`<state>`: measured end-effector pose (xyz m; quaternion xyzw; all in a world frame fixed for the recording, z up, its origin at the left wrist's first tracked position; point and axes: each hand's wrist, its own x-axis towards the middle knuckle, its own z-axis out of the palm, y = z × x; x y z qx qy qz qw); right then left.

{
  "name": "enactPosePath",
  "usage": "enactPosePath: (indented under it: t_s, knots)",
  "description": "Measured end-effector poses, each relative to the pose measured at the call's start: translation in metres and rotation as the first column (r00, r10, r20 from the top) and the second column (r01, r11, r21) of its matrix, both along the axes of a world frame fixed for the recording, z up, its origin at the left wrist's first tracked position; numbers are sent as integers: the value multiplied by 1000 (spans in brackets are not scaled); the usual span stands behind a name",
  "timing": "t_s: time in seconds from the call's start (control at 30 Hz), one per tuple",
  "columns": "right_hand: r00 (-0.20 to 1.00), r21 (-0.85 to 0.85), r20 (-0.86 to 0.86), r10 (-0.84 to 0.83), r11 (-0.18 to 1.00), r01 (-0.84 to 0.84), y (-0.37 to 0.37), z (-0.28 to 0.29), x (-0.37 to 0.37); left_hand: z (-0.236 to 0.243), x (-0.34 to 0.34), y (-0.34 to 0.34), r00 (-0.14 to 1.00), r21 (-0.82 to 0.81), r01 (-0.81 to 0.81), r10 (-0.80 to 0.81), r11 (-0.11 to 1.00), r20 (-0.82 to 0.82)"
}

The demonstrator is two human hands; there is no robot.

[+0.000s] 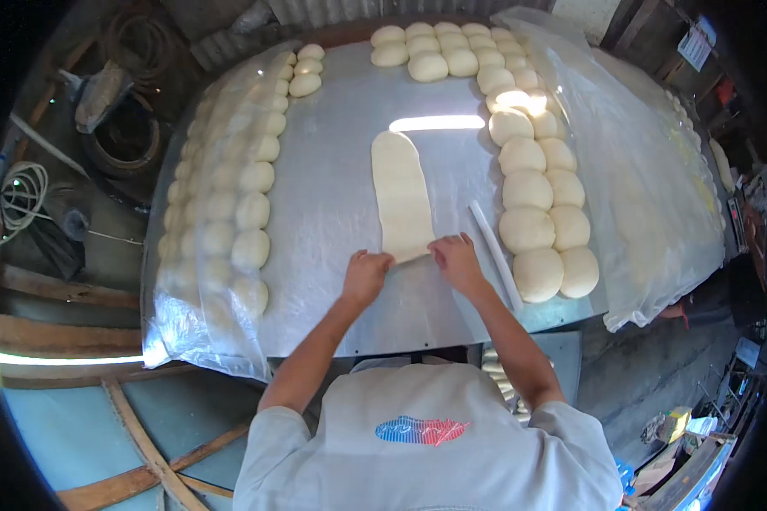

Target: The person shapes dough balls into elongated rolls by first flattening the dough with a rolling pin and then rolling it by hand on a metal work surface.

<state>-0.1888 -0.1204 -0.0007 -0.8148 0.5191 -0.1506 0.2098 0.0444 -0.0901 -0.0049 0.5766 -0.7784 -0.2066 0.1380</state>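
A long, flattened strip of pale dough [402, 192] lies on the metal table [324, 153], its rounded end pointing away from me. My left hand [367, 274] pinches the strip's near left corner. At the near right corner, my right hand [457, 260] grips the dough between thumb and fingers. The near edge stretches between both hands and looks slightly curled. A slim white rolling pin [496, 255] rests just right of my right hand, touching neither the hand nor the strip.
Rounded dough balls [533, 230] stand in rows along the right and far side. More dough balls [251, 249] line the left, many under a clear plastic sheet [204, 328]. Another plastic sheet [631, 196] covers the table's right part. A coiled hose [23, 194] hangs at far left.
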Motion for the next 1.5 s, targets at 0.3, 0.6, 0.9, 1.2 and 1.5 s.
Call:
enactPosePath:
  t_s: [0.3, 0.6, 0.9, 1.2, 1.5]
  knots:
    - [966, -356, -213, -147, 932, 63, 113, -29, 12, -28, -33, 95, 979, -364, -3, 78, 932, 190]
    - [999, -330, -11, -31, 944, 26, 75, 5, 52, -15, -38, 102, 968, -318, -35, 111, 947, 224]
    - [977, -162, -193, 87, 980, -119, 112, -19, 46, -7, -27, 119, 966, -187, -75, 117, 979, 228]
    - [976, -124, -197, 91, 985, -117, 112, 1, 37, -26, -3, 132, 997, -259, -59, 69, 964, 31]
    - [959, -112, -178, 220, 964, -242, 118, -18, 59, -32, 2, 135, 980, -303, -185, 151, 935, -132]
